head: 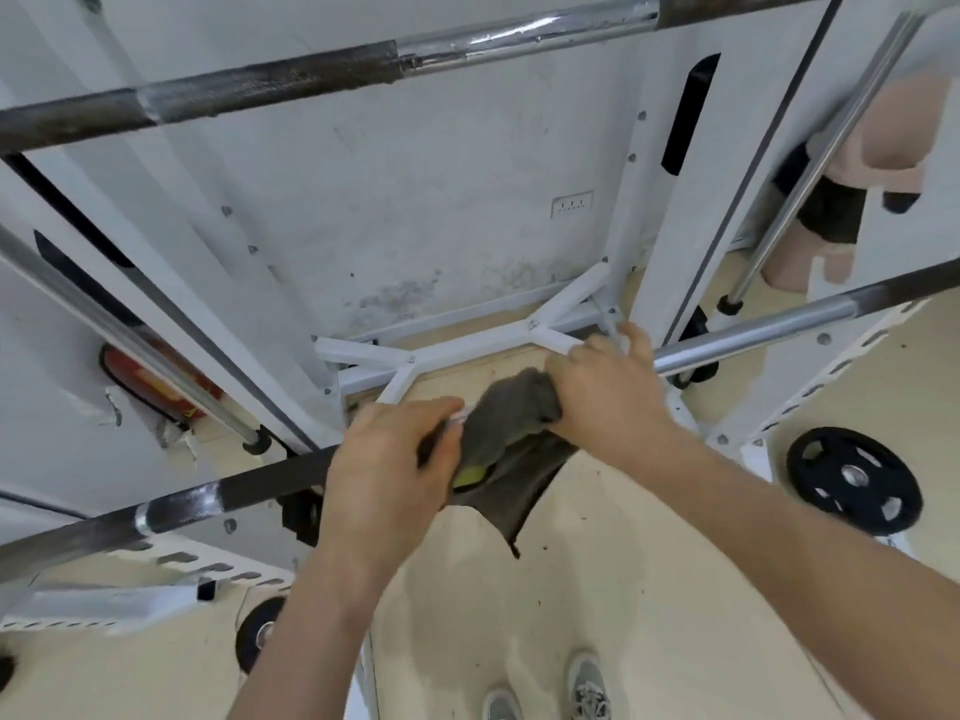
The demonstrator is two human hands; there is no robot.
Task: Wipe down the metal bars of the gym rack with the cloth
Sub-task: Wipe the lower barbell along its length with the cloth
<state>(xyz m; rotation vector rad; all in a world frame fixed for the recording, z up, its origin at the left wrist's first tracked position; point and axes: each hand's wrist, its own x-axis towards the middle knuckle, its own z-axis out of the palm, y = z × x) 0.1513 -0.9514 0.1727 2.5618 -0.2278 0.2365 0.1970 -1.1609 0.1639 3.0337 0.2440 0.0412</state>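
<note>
Left hand: your left hand (387, 459) is closed around the lower bar (218, 498) and the cloth's edge.
Right hand: your right hand (605, 397) clamps the grey cloth (506, 423) onto that bar.
Cloth: draped over the bar between your hands, tail hanging toward the floor (597, 563).

A matt grey fabric cloth (511, 423) is seen on a barbell (753, 332) of glossy chrome and dark rough knurling.

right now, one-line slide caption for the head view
Both bare hands, left hand and right hand, press a dark grey cloth onto the lower steel barbell.
</note>
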